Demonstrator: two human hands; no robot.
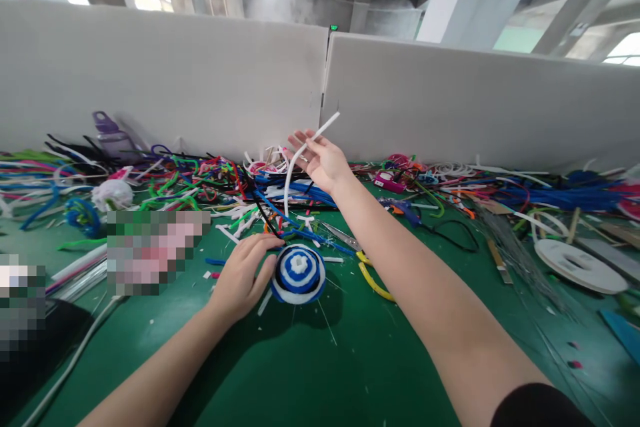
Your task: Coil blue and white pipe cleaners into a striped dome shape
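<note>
A small round piece (299, 272), coiled in blue and white rings with a white tuft on top, rests on the green table. My left hand (249, 272) lies at its left side, fingers a little bent and thumb against or very near its edge. Raised above the pile of coloured stems, my right hand (320, 159) pinches a bent white fuzzy stem (295, 170) between thumb and fingers, with its other fingers spread. One end of the stem points up right, the other hangs down.
Scissors with yellow handles (375, 283) lie under my right forearm. Tangled coloured stems (175, 180) line the white partition (175, 73). A pink glue gun or tool (390, 181) and a white spool (580, 265) are at right, a purple bottle (113, 137) at left.
</note>
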